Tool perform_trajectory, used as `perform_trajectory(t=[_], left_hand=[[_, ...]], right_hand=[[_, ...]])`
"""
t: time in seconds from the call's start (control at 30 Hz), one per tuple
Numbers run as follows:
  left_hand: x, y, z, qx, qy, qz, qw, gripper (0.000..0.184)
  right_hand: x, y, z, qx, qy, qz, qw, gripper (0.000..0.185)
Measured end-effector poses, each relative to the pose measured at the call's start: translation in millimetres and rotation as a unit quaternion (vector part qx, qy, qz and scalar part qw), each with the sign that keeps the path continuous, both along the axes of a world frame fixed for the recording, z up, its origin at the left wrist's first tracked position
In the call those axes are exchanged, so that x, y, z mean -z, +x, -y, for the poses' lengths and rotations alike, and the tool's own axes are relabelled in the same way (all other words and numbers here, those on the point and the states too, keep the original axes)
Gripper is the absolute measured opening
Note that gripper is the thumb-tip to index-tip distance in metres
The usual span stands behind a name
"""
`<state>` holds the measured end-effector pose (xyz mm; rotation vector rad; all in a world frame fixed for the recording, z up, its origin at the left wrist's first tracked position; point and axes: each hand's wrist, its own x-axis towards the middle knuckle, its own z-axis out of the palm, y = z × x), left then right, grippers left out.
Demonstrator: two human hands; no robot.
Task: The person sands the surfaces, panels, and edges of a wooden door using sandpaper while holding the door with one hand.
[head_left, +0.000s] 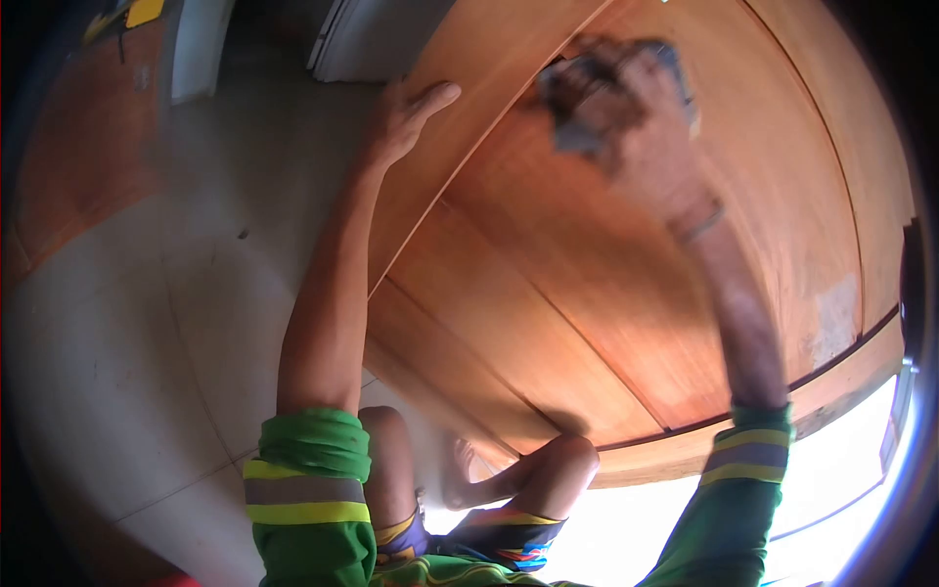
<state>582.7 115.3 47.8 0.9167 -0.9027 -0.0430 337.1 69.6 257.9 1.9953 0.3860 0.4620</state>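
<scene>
A wooden door-like panel (587, 284), orange-brown with long grooves, fills the middle and right of the head view. My right hand (650, 132) is pressed on its upper part, blurred by motion, with its fingers closed over a dark grey rag (577, 127). The rag touches the wood. My left hand (406, 122) is at the panel's left edge, thumb stretched over the near face. Its other fingers are mostly hidden behind the edge, and it appears to grip the wood there.
My bent legs (558, 470) are below the panel, close to its lower edge. Grey floor tiles (127, 391) spread out on the left. Another reddish-brown wooden panel (88, 147) stands at the far left. A pale patch (836, 318) marks the wood at the right. Bright light comes from the lower right.
</scene>
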Motion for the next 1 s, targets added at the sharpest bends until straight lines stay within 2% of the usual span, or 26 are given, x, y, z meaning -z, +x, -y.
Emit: perform_trajectory(t=[0.07, 0.1, 0.13, 0.17, 0.23, 0.3, 0.37, 0.4, 0.47, 0.5, 0.57, 0.6, 0.67, 0.7, 0.73, 0.77, 0.8, 0.83, 0.9, 1.0], left_hand=[[6.0, 4.3, 11.0, -0.034, -0.026, -0.002, 0.999, 0.102], [11.6, 8.8, 16.4, -0.051, -0.037, -0.002, 0.998, 0.101], [16.1, 12.8, 19.5, -0.043, -0.032, 0.006, 0.999, 0.101], [17.3, 17.9, 21.4, -0.038, -0.03, 0.013, 0.999, 0.101], [6.2, 16.9, 21.2, -0.022, -0.04, 0.017, 0.999, 0.099], [6.5, 5.0, 17.3, 0.002, -0.053, -0.002, 0.999, 0.096], [7.1, 7.7, 15.6, 0.0, -0.045, 0.003, 0.999, 0.092], [7.5, 10.4, 18.0, 0.002, -0.041, 0.009, 0.999, 0.09], [8.7, 12.6, 21.2, -0.023, -0.021, 0.005, 0.999, 0.085], [7.7, 13.7, 19.4, -0.038, -0.012, 0.006, 0.999, 0.083], [2.5, 8.9, 11.9, -0.022, -0.007, 0.024, 0.999, 0.082], [-1.8, 7.1, 10.2, -0.017, -0.009, 0.031, 0.999, 0.082], [-3.8, 2.5, 13.2, -0.014, -0.025, 0.022, 0.999, 0.081], [-2.5, 1.9, 16.7, -0.015, -0.032, 0.014, 0.999, 0.08], [0.5, 8.6, 21.6, -0.023, -0.029, 0.02, 0.999, 0.08], [5.3, 18.1, 28.6, -0.027, -0.021, 0.029, 0.999, 0.079], [10.5, 21.7, 33.2, -0.028, -0.013, 0.039, 0.999, 0.078], [8.8, 17.2, 30.3, -0.019, -0.023, 0.034, 0.999, 0.078], [2.9, 10.2, 20.7, -0.005, -0.048, 0.029, 0.998, 0.076], [-4.1, 6.9, 8.8, 0.014, -0.012, 0.035, 0.999, 0.073]], right_hand=[[80.2, -12.4, 13.4, 0.093, -0.074, -0.034, 0.992, 0.058], [120.9, -25.2, 20.6, 0.12, -0.071, -0.064, 0.988, 0.062], [149.2, -38.7, 23.6, 0.146, -0.069, -0.094, 0.982, 0.067], [155.2, -52.1, 25.0, 0.135, -0.085, -0.109, 0.981, 0.068], [143.6, -79.6, 31.2, 0.117, -0.116, -0.134, 0.977, 0.07], [70.9, -76.5, 39.7, 0.137, 0.079, -0.023, 0.987, 0.071], [4.0, -60.4, 13.4, 0.088, 0.055, 0.189, 0.977, 0.072], [14.2, -59.7, 15.4, 0.097, 0.05, 0.209, 0.972, 0.07], [60.1, -41.3, 18.1, 0.107, 0.035, 0.255, 0.96, 0.067], [124.1, -32.7, 22.4, 0.157, -0.057, 0.177, 0.97, 0.07], [196.7, -54.9, 26.6, 0.177, -0.051, 0.015, 0.983, 0.074], [195.3, -69.8, 30.8, 0.141, 0.04, -0.065, 0.987, 0.073], [113.8, -74.1, 6.3, 0.308, 0.23, -0.046, 0.922, 0.068], [70.7, -91.0, 18.2, 0.216, 0.154, 0.068, 0.962, 0.067], [28.4, -102.5, 30.5, 0.115, 0.073, 0.177, 0.975, 0.066], [-7.4, -95.9, 24.4, 0.093, 0.073, 0.269, 0.956, 0.081], [-23.9, -91.6, 35.8, 0.064, 0.022, 0.295, 0.953, 0.081], [-8.5, -86.7, 26.3, 0.098, 0.07, 0.278, 0.953, 0.079], [67.6, -52.9, -7.0, 0.159, 0.161, 0.246, 0.943, 0.075], [198.6, -61.1, 29.2, 0.122, -0.006, 0.021, 0.992, 0.061]])
